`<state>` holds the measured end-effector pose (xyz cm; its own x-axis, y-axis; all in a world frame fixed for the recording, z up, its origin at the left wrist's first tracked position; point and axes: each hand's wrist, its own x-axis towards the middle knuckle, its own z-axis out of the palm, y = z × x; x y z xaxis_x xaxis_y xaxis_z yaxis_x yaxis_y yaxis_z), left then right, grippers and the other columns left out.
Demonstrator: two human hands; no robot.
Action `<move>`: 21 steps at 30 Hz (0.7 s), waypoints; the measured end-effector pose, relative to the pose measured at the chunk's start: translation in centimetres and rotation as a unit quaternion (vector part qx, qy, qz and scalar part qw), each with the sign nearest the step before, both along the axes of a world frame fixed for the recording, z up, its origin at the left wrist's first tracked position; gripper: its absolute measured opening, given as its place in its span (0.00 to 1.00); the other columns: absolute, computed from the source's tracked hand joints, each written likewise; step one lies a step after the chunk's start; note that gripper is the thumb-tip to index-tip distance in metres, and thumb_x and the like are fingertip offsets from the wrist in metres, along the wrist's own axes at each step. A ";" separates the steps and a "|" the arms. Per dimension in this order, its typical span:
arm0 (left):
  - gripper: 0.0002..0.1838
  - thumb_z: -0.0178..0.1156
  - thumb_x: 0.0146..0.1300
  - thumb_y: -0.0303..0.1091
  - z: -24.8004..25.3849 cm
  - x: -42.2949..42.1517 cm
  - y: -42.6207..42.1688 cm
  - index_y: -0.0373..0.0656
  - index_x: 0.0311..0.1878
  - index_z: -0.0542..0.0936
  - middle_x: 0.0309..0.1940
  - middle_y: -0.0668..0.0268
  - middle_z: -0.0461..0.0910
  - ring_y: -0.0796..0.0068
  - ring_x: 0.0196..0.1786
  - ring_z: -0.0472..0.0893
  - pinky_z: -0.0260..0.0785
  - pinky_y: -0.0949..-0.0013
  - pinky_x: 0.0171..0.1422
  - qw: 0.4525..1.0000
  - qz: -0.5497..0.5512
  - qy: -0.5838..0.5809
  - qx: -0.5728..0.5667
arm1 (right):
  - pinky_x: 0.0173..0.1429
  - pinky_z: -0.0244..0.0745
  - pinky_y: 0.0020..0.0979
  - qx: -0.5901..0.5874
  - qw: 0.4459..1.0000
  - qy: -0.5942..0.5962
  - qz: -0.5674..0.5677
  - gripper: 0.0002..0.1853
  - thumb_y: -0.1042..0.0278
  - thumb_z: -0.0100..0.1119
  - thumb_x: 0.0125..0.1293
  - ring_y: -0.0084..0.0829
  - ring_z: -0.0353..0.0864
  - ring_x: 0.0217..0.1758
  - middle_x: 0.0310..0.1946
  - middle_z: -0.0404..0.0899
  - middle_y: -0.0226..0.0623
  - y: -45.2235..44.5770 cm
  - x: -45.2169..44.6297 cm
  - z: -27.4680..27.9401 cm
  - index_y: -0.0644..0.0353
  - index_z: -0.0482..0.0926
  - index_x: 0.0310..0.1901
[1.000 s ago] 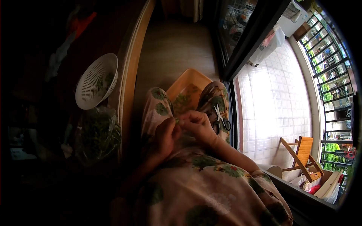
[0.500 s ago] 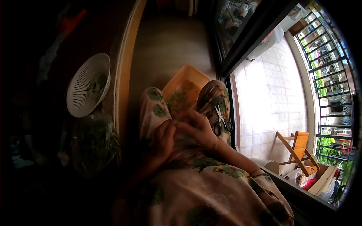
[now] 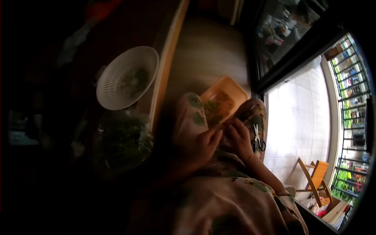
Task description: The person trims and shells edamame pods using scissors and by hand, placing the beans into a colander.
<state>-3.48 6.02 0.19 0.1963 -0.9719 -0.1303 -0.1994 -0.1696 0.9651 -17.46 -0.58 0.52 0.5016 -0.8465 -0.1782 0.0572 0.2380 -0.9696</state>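
Observation:
My left hand (image 3: 206, 144) and my right hand (image 3: 239, 137) are close together above my lap, fingers drawn into pinches. Whatever lies between the fingertips is too dark and small to make out. Just beyond them, between my knees, is an orange plastic basin (image 3: 239, 92) with green leaves (image 3: 214, 111) in it. A pair of scissors (image 3: 258, 141) with dark handles rests on my right thigh, beside my right hand. To the left, a white colander (image 3: 111, 84) holds some greens (image 3: 137, 81). Nearer me lies a clear plastic bag of leafy greens (image 3: 122, 138).
A pale wooden edge (image 3: 170, 47) runs between the dark surface at left and the floor (image 3: 209, 51). On the right, a dark door frame (image 3: 299, 55) borders a bright tiled balcony (image 3: 299, 117) with a wooden folding chair (image 3: 319, 176) and window bars (image 3: 352, 102).
My view has swung left, so everything appears shifted to the right. My hands stay close together, slightly farther apart at the wrists, with fingers still pinched.

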 end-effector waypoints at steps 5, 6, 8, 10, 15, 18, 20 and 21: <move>0.11 0.56 0.65 0.35 -0.7 0.0 -0.5 0.37 0.31 0.74 0.22 0.64 0.74 0.77 0.27 0.71 0.66 0.71 0.34 1.000 -0.015 0.018 -0.006 | 0.28 0.58 0.21 0.081 0.996 -0.022 -0.037 0.13 0.62 0.38 0.73 0.18 0.61 0.23 0.24 0.67 0.26 -2.3 -0.3 1.8 0.58 0.69 0.34; 0.11 0.59 0.63 0.35 -0.5 0.3 -0.7 0.35 0.34 0.77 0.24 0.60 0.77 0.76 0.28 0.75 0.68 0.70 0.36 1.000 -0.016 0.008 -0.012 | 0.28 0.58 0.22 0.103 0.992 -0.052 -0.043 0.13 0.62 0.38 0.72 0.19 0.61 0.23 0.23 0.66 0.27 -2.6 -0.1 1.8 0.58 0.69 0.33; 0.10 0.59 0.62 0.35 0.0 0.8 -1.3 0.36 0.35 0.78 0.24 0.58 0.78 0.75 0.29 0.76 0.69 0.70 0.37 1.000 -0.021 0.012 0.001 | 0.32 0.64 0.22 0.094 0.993 -0.058 -0.036 0.10 0.63 0.44 0.68 0.20 0.67 0.26 0.26 0.70 0.29 -3.5 -0.4 1.7 0.59 0.73 0.35; 0.11 0.58 0.63 0.35 -0.7 1.2 -2.0 0.35 0.37 0.80 0.26 0.56 0.80 0.72 0.31 0.79 0.70 0.69 0.38 0.999 -0.029 0.009 -0.011 | 0.33 0.66 0.23 0.122 0.985 -0.105 -0.063 0.06 0.68 0.46 0.66 0.22 0.69 0.27 0.28 0.71 0.31 -4.0 0.0 2.0 0.59 0.72 0.36; 0.15 0.54 0.64 0.40 -3.6 2.6 -5.0 0.37 0.44 0.79 0.34 0.51 0.81 0.55 0.37 0.82 0.71 0.62 0.41 0.994 -0.082 -0.037 0.061 | 0.46 0.74 0.27 0.152 0.977 -0.134 -0.069 0.07 0.76 0.43 0.67 0.30 0.77 0.39 0.37 0.76 0.39 -5.2 0.5 2.8 0.63 0.73 0.40; 0.16 0.50 0.67 0.38 -8.4 3.1 -5.3 0.38 0.49 0.78 0.37 0.52 0.81 0.61 0.39 0.81 0.71 0.65 0.44 0.985 -0.049 -0.168 0.005 | 0.45 0.74 0.26 0.163 0.977 -0.122 -0.061 0.08 0.77 0.43 0.67 0.29 0.78 0.40 0.38 0.77 0.40 -5.4 1.2 4.0 0.64 0.74 0.43; 0.16 0.50 0.68 0.36 -9.6 3.5 -5.0 0.37 0.53 0.76 0.36 0.57 0.83 0.69 0.37 0.81 0.70 0.70 0.46 0.991 -0.062 -0.112 0.024 | 0.46 0.76 0.26 0.147 0.984 -0.084 -0.062 0.09 0.76 0.44 0.68 0.30 0.80 0.41 0.39 0.78 0.40 -5.4 1.7 4.1 0.67 0.74 0.44; 0.16 0.51 0.68 0.36 -9.7 3.4 -4.9 0.37 0.53 0.76 0.36 0.58 0.83 0.69 0.37 0.80 0.70 0.71 0.46 0.994 -0.056 -0.092 -0.001 | 0.46 0.76 0.26 0.159 0.982 -0.076 -0.070 0.08 0.76 0.45 0.68 0.30 0.80 0.41 0.39 0.78 0.40 -5.3 1.9 4.0 0.67 0.74 0.44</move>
